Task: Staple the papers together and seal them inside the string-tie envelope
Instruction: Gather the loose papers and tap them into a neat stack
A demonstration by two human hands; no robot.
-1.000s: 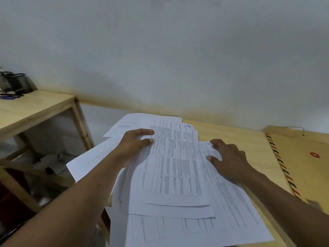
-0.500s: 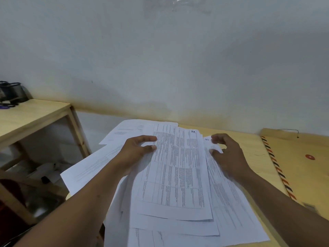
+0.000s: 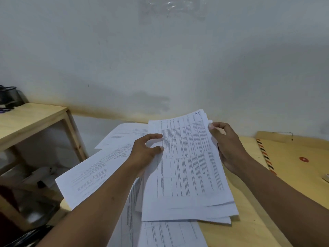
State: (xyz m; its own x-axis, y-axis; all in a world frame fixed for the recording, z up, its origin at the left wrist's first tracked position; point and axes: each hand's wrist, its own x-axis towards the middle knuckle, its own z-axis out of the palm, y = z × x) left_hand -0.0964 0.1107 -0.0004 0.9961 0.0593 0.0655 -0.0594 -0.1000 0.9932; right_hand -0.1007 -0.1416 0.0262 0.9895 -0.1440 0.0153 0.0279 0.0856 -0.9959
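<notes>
A stack of several printed white papers [image 3: 188,168] is lifted at its far end, tilted up off the wooden table [image 3: 249,227]. My left hand [image 3: 147,154] grips the stack's left edge, thumb on top. The right edge is held by my right hand [image 3: 227,147], fingers curled around it. More loose sheets [image 3: 99,172] lie spread to the left and underneath, some hanging over the table's left edge. The brown string-tie envelope [image 3: 299,168], with a striped border and a red disc, lies flat at the right. No stapler is in view.
A second, higher wooden table [image 3: 30,122] stands at the left with dark objects [image 3: 8,97] on its far corner. Clutter sits on the floor below it. A pale wall runs close behind both tables.
Both hands have gathered the spread sheets into one stack and raised its far end off the table. The right hand moved from on top of the sheets to the stack's right edge.
</notes>
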